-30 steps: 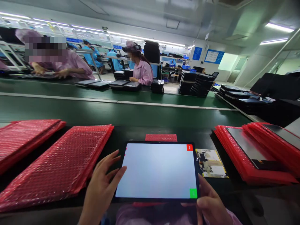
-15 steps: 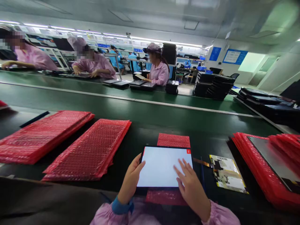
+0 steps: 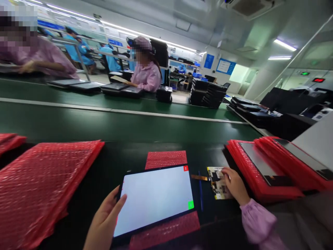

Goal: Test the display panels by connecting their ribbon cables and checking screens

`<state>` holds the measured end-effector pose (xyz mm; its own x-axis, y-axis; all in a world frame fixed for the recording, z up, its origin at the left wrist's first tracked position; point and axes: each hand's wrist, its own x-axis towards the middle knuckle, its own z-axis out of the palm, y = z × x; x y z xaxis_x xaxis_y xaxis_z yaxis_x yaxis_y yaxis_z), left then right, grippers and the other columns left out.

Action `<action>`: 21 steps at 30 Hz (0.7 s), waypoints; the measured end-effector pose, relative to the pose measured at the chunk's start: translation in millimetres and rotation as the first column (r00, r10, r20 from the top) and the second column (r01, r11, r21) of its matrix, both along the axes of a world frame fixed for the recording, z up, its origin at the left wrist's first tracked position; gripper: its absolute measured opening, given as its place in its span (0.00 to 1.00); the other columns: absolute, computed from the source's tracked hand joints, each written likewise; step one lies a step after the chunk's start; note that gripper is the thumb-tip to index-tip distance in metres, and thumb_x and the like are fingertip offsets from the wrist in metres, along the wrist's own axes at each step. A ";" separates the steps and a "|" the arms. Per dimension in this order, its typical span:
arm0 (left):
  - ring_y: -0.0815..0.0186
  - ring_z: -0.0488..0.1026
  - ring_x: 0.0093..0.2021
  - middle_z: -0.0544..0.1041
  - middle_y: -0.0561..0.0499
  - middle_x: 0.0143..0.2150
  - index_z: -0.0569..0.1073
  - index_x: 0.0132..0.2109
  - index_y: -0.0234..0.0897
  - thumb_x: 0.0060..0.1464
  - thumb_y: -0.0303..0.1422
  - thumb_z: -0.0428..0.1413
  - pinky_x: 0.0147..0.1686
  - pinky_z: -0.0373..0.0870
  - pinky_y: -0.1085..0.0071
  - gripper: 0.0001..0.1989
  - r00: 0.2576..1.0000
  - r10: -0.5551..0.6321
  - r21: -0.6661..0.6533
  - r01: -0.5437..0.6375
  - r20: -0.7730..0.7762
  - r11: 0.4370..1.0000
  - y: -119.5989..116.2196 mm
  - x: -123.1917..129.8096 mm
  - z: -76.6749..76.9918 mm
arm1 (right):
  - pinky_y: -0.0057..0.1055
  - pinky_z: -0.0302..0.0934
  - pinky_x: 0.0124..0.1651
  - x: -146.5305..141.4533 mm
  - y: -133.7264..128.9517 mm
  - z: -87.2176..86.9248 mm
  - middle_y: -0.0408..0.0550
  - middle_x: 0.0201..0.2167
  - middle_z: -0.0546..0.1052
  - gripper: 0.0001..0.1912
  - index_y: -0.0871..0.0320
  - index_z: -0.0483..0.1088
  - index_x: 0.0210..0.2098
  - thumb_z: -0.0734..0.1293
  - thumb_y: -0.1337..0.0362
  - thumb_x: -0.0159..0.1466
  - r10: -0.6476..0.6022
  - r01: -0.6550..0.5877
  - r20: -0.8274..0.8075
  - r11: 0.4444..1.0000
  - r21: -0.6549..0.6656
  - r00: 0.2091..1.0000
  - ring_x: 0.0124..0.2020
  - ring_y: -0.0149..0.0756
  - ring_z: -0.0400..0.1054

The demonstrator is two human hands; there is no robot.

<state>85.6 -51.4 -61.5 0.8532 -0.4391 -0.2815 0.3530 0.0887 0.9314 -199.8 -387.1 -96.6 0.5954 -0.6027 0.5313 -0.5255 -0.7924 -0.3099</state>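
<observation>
My left hand [image 3: 105, 217] grips the left edge of a lit display panel [image 3: 156, 201], its thumb over the front. The screen is white, with a red square in the upper right corner and a green square in the lower right. A red bubble-wrap sheet [image 3: 166, 159] shows from under the panel. To the right lies a flat circuit board [image 3: 218, 191] with yellow edges, and an orange flex cable [image 3: 199, 177] runs from it toward the panel. My right hand [image 3: 235, 184] is on the board, fingers bent and pressed together at its upper right part. A thin blue stick [image 3: 201, 192] lies between panel and board.
Red bubble-wrap bags [image 3: 47, 180] lie at left. More red bags [image 3: 256, 173] with display panels are stacked at right. A green conveyor belt [image 3: 130, 126] runs across. Beyond it, a person in pink [image 3: 147, 74] sits near black stacks [image 3: 205, 92].
My right hand has left the screen and moved right onto the circuit board. A green square now shows on the panel, which has tilted. The view has swung right.
</observation>
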 end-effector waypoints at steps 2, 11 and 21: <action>0.64 0.73 0.21 0.81 0.53 0.34 0.70 0.52 0.40 0.28 0.50 0.70 0.19 0.69 0.73 0.42 1.000 -0.012 0.014 0.013 -0.006 1.000 -0.4 2.3 0.5 | 0.48 0.65 0.55 -0.2 -4.8 -6.9 0.57 0.48 0.76 0.19 0.59 0.75 0.44 0.55 0.72 0.62 0.021 -0.021 -0.046 1.000 -0.007 0.999 0.50 0.44 0.70; 0.54 0.79 0.37 0.80 0.44 0.47 0.68 0.55 0.37 0.35 0.45 0.69 0.29 0.76 0.69 0.40 0.998 -0.039 0.000 0.039 0.051 0.999 -0.9 -2.3 -1.0 | 0.53 0.61 0.58 -5.4 -7.7 -15.6 0.57 0.52 0.73 0.23 0.59 0.72 0.50 0.53 0.75 0.62 0.114 -0.110 -0.075 0.993 0.053 0.991 0.53 0.47 0.67; 0.51 0.76 0.49 0.79 0.43 0.50 0.70 0.56 0.37 0.39 0.42 0.68 0.45 0.76 0.64 0.36 0.998 -0.062 -0.117 0.060 -0.013 0.991 -3.6 -19.2 19.0 | 0.46 0.70 0.47 31.5 130.5 28.7 0.52 0.46 0.79 0.20 0.50 0.68 0.52 0.66 0.51 0.63 0.022 -0.503 0.514 0.245 0.829 0.857 0.46 0.48 0.74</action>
